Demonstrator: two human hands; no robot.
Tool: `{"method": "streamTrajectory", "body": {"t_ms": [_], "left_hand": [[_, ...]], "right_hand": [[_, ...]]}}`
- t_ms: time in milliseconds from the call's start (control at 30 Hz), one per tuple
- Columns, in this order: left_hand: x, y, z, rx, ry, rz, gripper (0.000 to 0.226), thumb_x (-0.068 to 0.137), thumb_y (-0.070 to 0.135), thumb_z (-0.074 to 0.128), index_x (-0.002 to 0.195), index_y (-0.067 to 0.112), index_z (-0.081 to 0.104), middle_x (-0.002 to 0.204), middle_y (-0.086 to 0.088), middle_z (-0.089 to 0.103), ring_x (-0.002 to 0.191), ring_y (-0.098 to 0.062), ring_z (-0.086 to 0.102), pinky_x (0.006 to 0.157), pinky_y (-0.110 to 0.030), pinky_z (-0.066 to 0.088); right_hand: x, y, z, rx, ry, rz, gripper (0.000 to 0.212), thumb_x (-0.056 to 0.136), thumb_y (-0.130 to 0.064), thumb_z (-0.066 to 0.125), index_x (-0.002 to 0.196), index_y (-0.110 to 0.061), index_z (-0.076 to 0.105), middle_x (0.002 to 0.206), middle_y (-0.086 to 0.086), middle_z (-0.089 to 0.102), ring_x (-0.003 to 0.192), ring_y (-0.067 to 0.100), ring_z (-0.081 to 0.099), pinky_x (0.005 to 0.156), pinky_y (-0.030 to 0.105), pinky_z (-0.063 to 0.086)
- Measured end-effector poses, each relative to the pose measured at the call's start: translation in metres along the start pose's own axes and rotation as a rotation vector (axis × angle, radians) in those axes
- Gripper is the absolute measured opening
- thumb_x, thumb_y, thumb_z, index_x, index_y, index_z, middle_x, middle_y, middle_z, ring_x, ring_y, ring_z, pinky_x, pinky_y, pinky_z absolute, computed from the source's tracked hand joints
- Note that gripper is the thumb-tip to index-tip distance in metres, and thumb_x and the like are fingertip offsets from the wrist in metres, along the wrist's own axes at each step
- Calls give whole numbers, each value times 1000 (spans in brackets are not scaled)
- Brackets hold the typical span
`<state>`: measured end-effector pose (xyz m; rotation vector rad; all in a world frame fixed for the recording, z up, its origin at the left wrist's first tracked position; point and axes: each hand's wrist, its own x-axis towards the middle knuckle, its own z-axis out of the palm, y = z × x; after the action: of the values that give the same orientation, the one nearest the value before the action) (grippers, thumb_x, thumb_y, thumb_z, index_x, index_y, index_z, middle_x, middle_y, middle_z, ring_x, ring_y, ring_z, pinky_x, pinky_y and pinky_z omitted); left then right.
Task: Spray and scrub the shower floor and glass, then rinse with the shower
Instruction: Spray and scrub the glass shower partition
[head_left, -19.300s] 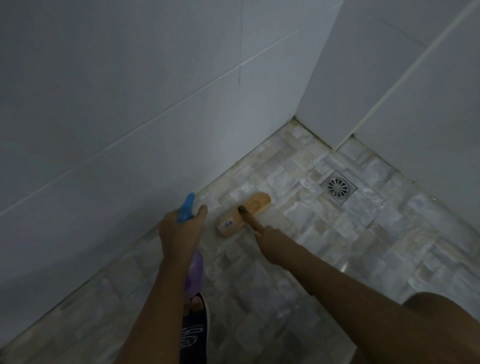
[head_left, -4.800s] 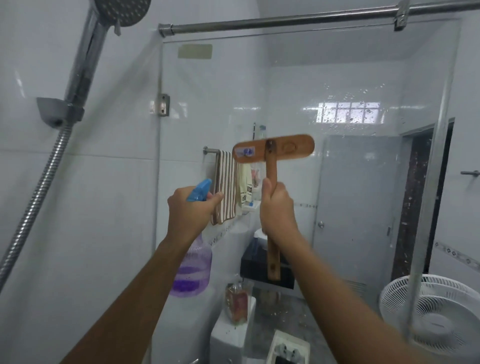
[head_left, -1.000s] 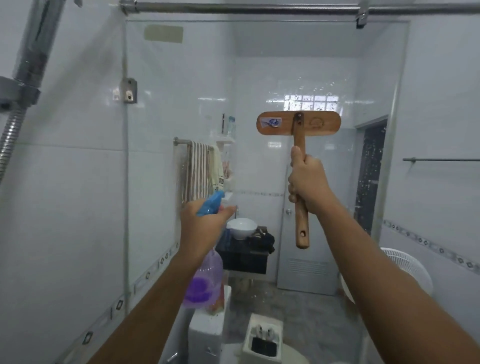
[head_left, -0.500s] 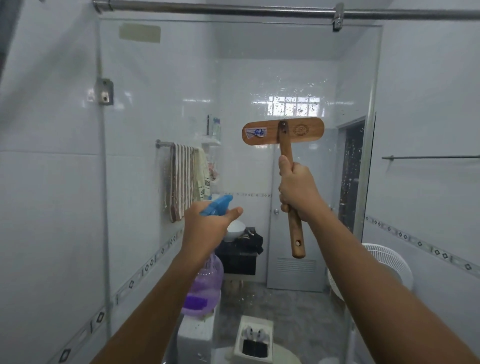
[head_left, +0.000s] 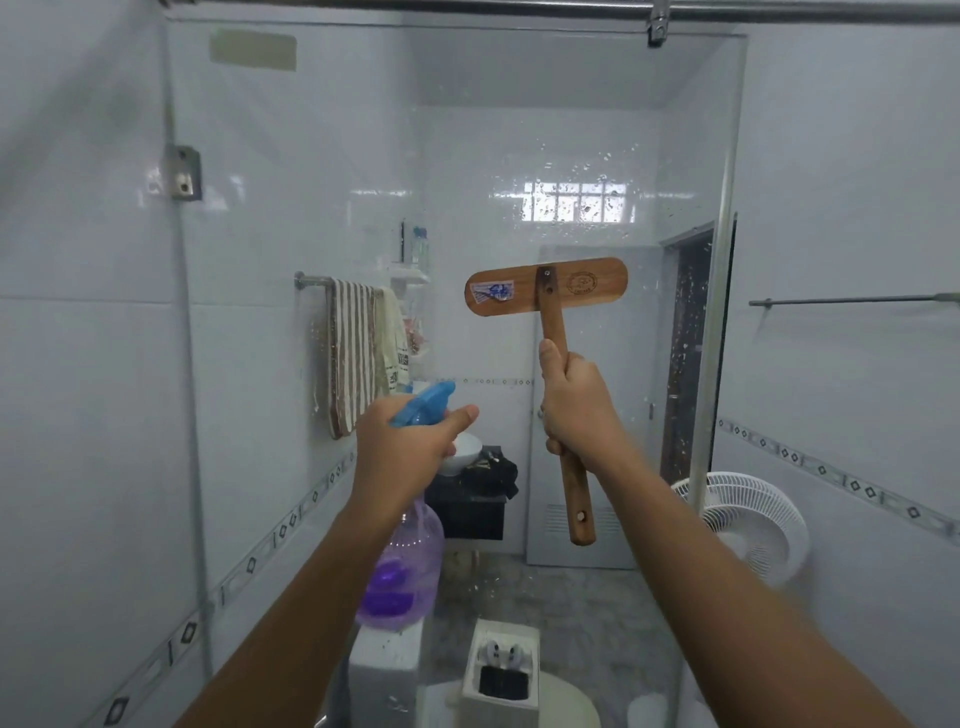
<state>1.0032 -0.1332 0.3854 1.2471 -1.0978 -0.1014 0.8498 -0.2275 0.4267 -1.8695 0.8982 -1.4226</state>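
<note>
**Brush and spray bottle raised at the shower glass**

The right hand is wrapped tight around the handle of a wooden scrub brush, gripping it near the middle so the lower end of the handle sticks out below the fist. The brush stands upright, its flat oblong head crosswise at the top with its wooden back facing the camera; a small sticker sits on the left half of the head and a round stamp on the right. The head appears to lie against the glass panel, though contact cannot be confirmed.

The left hand is closed around the neck of a spray bottle, lower than the brush and to its left. The blue trigger head pokes out above the fingers, pointing toward the glass, and the clear purple body with some purple liquid at the bottom hangs below the hand.

Water droplets speckle the glass, thickest on its right side. A metal rail runs along the top of the panel. Through the glass, a striped towel hangs on a wall bar at the left, a white fan stands at the right, and a toilet cistern sits low in the middle.
</note>
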Motion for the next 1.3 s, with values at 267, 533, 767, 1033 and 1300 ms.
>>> {"method": "streamTrajectory", "body": {"t_ms": [267,533,767,1033,1300], "left_hand": [[-26,-12,-5,-32,82,0,29,81,32,82,97,11,71,81,-4,71,68,-18,71,57,-17,57],[-39,-21,6,76,78,54,22,87,31,78,84,10,71,73,-7,70,66,-20,70,63,-36,62],[-53,-18,44,13,25,-22,13,87,30,77,81,22,68,75,-2,73,69,-18,73,67,-32,62],[-69,-25,88,98,44,14,22,87,28,77,94,8,73,77,-2,72,63,-11,67,52,-8,48],[-92,-38,129,90,30,-66,23,85,32,80,94,12,71,72,3,67,60,-6,66,52,-10,50]], "right_hand": [[-106,110,34,19,-3,69,36,100,-51,36,90,-24,57,67,-5,54,53,2,52,49,17,43],[-68,68,11,-39,33,22,41,107,-46,33,79,-22,51,63,-5,48,51,6,47,47,22,42],[-17,41,-30,-25,111,-2,48,104,-56,30,78,-20,49,64,0,45,54,15,47,51,38,47],[-139,193,-38,-76,47,178,49,97,-61,32,87,-20,58,64,-6,50,50,-1,50,47,17,41],[-12,89,-112,-84,19,-6,46,102,-59,31,79,-22,47,63,-2,47,56,18,49,59,48,53]]}}
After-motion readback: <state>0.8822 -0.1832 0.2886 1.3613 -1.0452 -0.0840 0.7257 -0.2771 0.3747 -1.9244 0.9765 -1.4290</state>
